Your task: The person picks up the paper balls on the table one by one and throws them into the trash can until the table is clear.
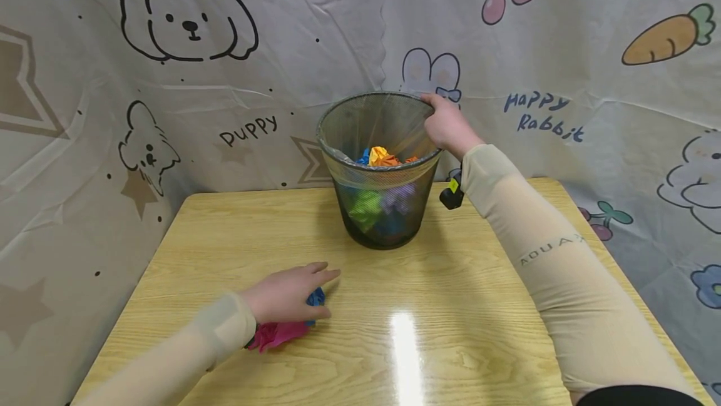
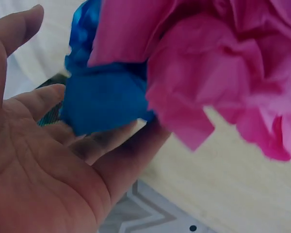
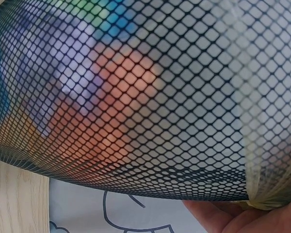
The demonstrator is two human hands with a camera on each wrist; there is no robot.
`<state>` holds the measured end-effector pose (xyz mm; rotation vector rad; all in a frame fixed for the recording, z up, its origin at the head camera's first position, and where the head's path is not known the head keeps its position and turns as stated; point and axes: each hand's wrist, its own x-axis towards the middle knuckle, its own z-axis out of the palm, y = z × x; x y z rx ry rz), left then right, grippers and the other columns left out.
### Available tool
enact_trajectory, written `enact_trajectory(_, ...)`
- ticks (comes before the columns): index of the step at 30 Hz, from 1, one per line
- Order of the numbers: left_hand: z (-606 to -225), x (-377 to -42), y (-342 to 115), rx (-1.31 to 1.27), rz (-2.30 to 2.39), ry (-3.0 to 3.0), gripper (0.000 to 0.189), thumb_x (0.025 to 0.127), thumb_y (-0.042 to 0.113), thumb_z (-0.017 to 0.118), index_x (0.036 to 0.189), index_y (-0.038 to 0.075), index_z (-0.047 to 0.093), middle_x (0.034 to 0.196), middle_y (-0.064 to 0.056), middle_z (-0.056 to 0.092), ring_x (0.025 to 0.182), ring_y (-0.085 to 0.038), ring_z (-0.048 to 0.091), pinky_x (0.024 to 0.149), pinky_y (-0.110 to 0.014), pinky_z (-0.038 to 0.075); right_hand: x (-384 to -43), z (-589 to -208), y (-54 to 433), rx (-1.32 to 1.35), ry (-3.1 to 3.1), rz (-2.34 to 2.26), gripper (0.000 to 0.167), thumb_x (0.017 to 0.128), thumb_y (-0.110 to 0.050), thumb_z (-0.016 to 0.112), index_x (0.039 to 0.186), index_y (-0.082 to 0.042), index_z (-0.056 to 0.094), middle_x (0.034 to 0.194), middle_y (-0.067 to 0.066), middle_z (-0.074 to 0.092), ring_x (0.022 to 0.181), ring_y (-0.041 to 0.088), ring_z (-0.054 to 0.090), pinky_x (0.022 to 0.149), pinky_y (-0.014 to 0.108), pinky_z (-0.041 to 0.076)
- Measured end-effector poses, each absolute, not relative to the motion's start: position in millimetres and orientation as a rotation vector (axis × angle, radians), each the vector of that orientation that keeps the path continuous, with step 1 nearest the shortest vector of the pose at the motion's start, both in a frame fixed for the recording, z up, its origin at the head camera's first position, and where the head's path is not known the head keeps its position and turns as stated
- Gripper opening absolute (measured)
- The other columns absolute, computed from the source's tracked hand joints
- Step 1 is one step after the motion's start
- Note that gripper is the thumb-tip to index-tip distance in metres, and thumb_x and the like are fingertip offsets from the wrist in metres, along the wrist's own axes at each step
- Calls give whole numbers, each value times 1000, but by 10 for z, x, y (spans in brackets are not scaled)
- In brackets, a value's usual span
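A black mesh wastebasket [image 1: 388, 206] with a clear plastic liner stands at the back of the table. My right hand [image 1: 450, 123] grips its rim on the right side; in the right wrist view, fingers [image 3: 223, 216] show beside the mesh and the gathered liner. Crumpled paper balls, among them a yellow one [image 1: 378, 155] and a green one [image 1: 366, 206], lie inside. Nearer the front left, my left hand [image 1: 284, 293] has its fingers spread beside a crumpled blue paper [image 2: 104, 94] and a crumpled pink paper [image 2: 218, 68]. The blue paper appears to touch the fingers, which are not curled round it.
The wooden table [image 1: 253, 224] stretches in front of the basket, with a bright light reflection near its front. A white cloth [image 1: 315, 30] printed with cartoon figures hangs behind and around the table. Beside the right wrist is a small black device [image 1: 452, 196].
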<state>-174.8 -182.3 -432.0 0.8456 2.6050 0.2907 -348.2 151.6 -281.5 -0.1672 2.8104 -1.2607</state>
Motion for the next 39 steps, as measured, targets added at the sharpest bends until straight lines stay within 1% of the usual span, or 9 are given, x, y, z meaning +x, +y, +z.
enact_trajectory(5,-4407,-1729,-1811,856,271,2614,80,89,49,77,155,15,47,154,-23,44,133,-42,51,104,-55,46,-3482,-2814,1512,-171,2817,-1257,74,94,6,27,165,-14,22,169,7,21,136,30,36,78,40,40)
enact_trajectory(9,-4436,-1718,-1816,857,279,2596,78,87,40,82,153,14,50,152,-24,45,133,-42,51,105,-54,45,-3482,-2811,1512,-176,2822,-1260,73,95,6,28,165,-13,23,169,8,22,136,30,35,87,41,39)
enact_trajectory(11,-4439,-1712,-1819,867,283,2584,75,86,35,84,151,14,53,152,-24,46,132,-42,51,105,-54,45,-3480,-2813,1515,-182,2822,-1267,72,95,6,27,165,-13,23,169,8,22,136,29,35,85,41,40)
enact_trajectory(17,-4442,-1709,-1826,914,282,2562,68,83,22,86,145,11,59,149,-24,48,130,-42,52,104,-53,46,-3476,-2821,1527,-194,2810,-1273,73,95,7,26,165,-13,21,169,8,19,139,29,34,70,38,39)
enact_trajectory(21,-4452,-1721,-1835,930,284,2566,63,82,17,85,141,9,63,137,-16,57,114,-29,61,96,-46,51,-3487,-2826,1532,-193,2805,-1266,72,96,6,26,165,-13,21,169,7,19,138,28,35,62,35,38)
enact_trajectory(26,-4441,-1747,-1846,954,324,2579,51,84,12,82,133,8,69,120,-8,63,94,-15,59,85,-38,54,-3499,-2826,1537,-185,2805,-1259,72,96,6,27,165,-14,21,169,7,19,137,28,37,54,32,36)
enact_trajectory(32,-4392,-1776,-1848,1012,342,2610,44,88,7,78,131,7,70,110,-5,65,84,-11,55,78,-33,53,-3497,-2826,1532,-180,2802,-1263,73,96,5,27,165,-15,21,169,6,19,136,28,38,54,32,36)
enact_trajectory(35,-4377,-1790,-1842,1048,342,2638,43,90,7,76,133,7,69,108,-5,65,81,-11,52,73,-29,51,-3489,-2826,1529,-184,2804,-1270,73,95,6,27,165,-14,21,169,7,19,137,28,37,59,34,38)
enact_trajectory(39,-4361,-1802,-1837,1096,358,2666,35,93,7,74,128,6,71,108,-5,65,83,-11,55,76,-30,53,-3480,-2824,1526,-195,2809,-1272,72,95,6,26,165,-12,21,169,8,19,137,29,36,64,36,38)
